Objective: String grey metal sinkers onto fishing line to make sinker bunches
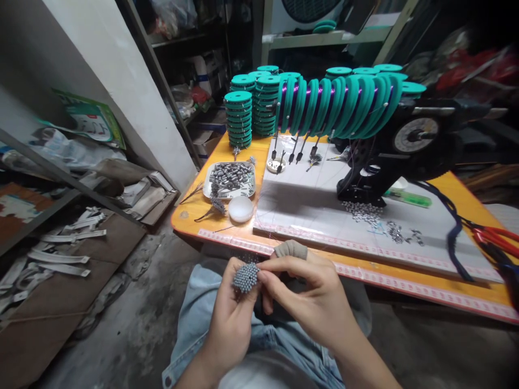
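Note:
Above my lap, my left hand (231, 316) is wrapped round a tight bundle of thin grey pieces with rounded ends (245, 278); the ends face up toward me, and the lower part of the bundle is hidden in the hand. My right hand (314, 289) meets the bundle's right edge with thumb and forefinger pinched together. What lies between those fingertips is too small to make out. A beige wrap (291, 249) sits on one finger of the right hand.
Ahead is an orange table (190, 219). On it stand a tray of dark metal pieces (231, 181), a white cup (240, 209), teal spool stacks (238, 120) and a black machine (360, 178) carrying a row of teal spools (340, 105). Small silvery parts (365, 212) and red-handled pliers (497, 237) lie right.

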A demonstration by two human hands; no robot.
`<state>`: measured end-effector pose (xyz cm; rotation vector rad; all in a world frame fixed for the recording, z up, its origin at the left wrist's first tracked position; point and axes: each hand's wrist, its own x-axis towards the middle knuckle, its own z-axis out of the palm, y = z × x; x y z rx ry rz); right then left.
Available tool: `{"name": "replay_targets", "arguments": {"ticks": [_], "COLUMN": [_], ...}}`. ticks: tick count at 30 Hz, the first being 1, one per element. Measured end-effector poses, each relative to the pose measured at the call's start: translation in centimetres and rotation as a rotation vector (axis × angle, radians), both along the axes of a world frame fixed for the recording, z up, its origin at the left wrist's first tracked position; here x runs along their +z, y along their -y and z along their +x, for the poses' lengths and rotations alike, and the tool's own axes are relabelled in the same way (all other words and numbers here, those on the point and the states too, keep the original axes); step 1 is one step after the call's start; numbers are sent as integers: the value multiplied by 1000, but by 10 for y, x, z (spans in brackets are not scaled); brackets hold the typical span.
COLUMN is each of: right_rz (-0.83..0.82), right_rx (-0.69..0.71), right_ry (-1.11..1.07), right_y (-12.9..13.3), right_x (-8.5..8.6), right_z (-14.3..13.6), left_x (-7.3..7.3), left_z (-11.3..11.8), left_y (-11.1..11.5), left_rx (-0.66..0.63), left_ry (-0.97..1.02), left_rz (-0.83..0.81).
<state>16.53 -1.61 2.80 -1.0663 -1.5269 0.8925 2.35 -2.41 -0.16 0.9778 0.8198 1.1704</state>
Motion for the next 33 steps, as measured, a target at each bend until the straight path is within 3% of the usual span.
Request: {"name": "replay_targets", "arguments": {"ticks": [3,6,12,33], "right_rz": [15,146,233,238], "right_rx": [-8,-71,-146,-117], "right_ry": [-2,58,177,166], "right_y": [1,1,8,7], "right_x": [1,-1,-6,-5], "right_z": [-2,-1,4,4], "left_x": [-1,-3,-1,-2], "left_z": [1,1,-2,-1], "left_y": [2,2,-1,4], "left_rx": [86,203,153,139], "left_ry": [-24,33,67,51], "left_rz": [10,34,128,54]}}
